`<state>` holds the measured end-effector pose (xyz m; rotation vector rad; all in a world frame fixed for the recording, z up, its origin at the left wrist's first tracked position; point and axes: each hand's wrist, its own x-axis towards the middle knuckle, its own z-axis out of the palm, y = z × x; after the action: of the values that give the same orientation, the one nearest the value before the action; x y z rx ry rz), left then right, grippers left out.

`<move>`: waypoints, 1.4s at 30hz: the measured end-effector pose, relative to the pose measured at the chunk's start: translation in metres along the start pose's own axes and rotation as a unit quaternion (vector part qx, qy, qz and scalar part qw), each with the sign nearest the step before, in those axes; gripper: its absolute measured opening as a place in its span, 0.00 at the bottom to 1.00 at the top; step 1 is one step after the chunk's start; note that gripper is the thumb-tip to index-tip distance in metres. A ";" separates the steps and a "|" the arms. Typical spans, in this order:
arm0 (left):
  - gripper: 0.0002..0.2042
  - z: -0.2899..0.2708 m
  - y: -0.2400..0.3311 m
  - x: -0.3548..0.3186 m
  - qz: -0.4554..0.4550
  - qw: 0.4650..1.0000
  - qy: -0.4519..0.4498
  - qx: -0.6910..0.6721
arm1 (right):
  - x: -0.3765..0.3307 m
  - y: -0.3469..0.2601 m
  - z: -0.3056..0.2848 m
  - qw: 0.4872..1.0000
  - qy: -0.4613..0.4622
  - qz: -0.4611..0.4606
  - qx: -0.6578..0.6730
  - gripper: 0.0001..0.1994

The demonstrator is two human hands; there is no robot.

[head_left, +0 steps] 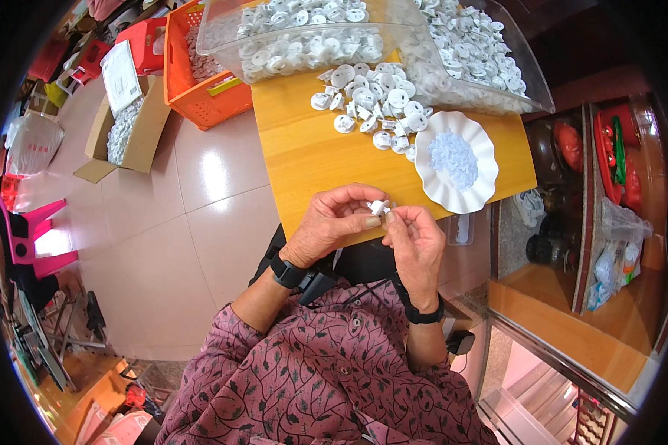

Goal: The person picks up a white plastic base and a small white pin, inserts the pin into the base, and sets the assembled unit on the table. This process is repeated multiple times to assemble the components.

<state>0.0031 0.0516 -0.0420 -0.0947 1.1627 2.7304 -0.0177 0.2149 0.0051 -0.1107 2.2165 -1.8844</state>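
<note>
Over the near edge of the wooden table [297, 163], my left hand [321, 224] pinches a small round white plastic part [377, 207] between thumb and fingers. My right hand [417, 241] meets it from the right, thumb and forefinger closed on a tiny white piece at the part's end; the fingertips mostly cover that piece. Beyond my hands lies a loose pile of similar white plastic parts [371, 96]. A white scalloped dish [480, 194] holds many tiny pale bluish pieces [454, 159], to the right of the pile.
Two clear plastic bins, one at the back [223, 46] and one at the back right [490, 100], hold many more white parts. An orange crate [211, 111] and an open cardboard box [150, 122] stand left of the table. A shelf cabinet [586, 222] is at right.
</note>
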 end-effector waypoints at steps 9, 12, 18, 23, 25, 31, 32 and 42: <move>0.16 -0.004 -0.003 0.000 -0.004 0.999 -0.007 0.045 | 0.000 0.002 0.005 1.000 -0.001 0.014 0.013 0.07; 0.16 -0.002 -0.002 0.000 -0.004 1.000 -0.009 0.020 | 0.000 0.001 0.005 0.999 -0.006 0.022 0.042 0.07; 0.16 -0.004 -0.003 0.001 0.001 1.000 -0.011 -0.001 | 0.000 -0.003 0.006 0.997 -0.010 0.031 0.065 0.08; 0.16 -0.002 -0.003 0.000 0.014 1.000 -0.011 0.009 | 0.000 0.001 0.005 0.998 -0.017 0.012 0.057 0.08; 0.15 -0.003 -0.002 -0.001 0.010 1.000 -0.005 0.018 | -0.001 0.001 0.006 0.999 -0.010 0.023 0.047 0.08; 0.13 0.003 0.032 0.010 0.003 0.991 0.058 0.117 | -0.006 0.007 0.002 0.999 0.004 0.016 0.039 0.07; 0.13 0.007 0.046 0.016 0.026 0.986 0.082 0.139 | -0.007 0.011 0.000 0.999 0.006 0.002 0.031 0.07; 0.19 0.012 0.191 0.096 0.324 0.896 0.182 0.244 | -0.015 0.038 -0.021 0.986 0.095 -0.089 -0.102 0.04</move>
<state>-0.1256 -0.0570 0.0891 -0.1868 2.3205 2.8950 -0.0049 0.2450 -0.0274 -0.1758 2.6055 -1.8178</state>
